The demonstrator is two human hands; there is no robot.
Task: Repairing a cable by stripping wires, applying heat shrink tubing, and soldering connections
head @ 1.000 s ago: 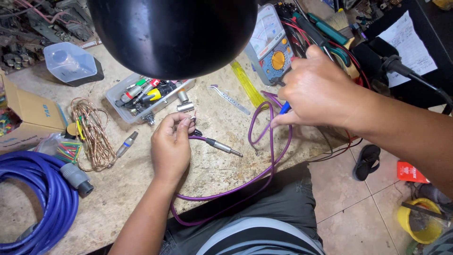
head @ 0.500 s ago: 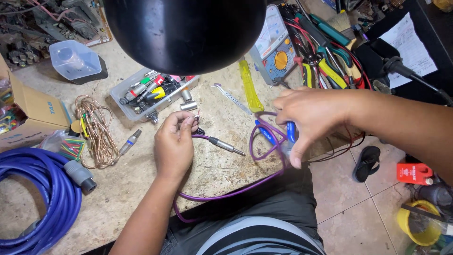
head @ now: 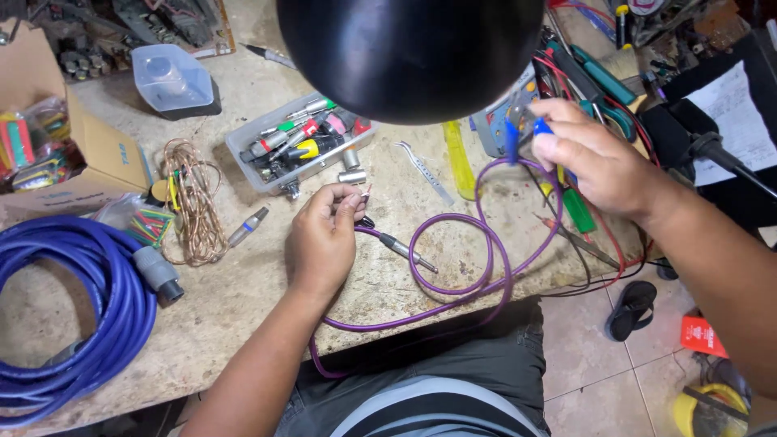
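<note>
- The left hand [head: 322,239] rests on the worn workbench [head: 243,316], fingers curled shut and pinching the end of a purple cable [head: 453,283] at its fingertips.
- Just right of that hand, the cable's metal plug [head: 407,252] lies on the bench, and the cable loops on toward the right hand.
- The right hand [head: 595,162] hovers above the bench, fingers closed around a blue-handled tool [head: 518,136] (blurred, so its kind is unclear).
- Just above the left hand sits a clear tray of connectors [head: 295,146]; to its left lie a coil of copper wire [head: 193,198] and, farther off, a thick blue cable [head: 73,316].
</note>
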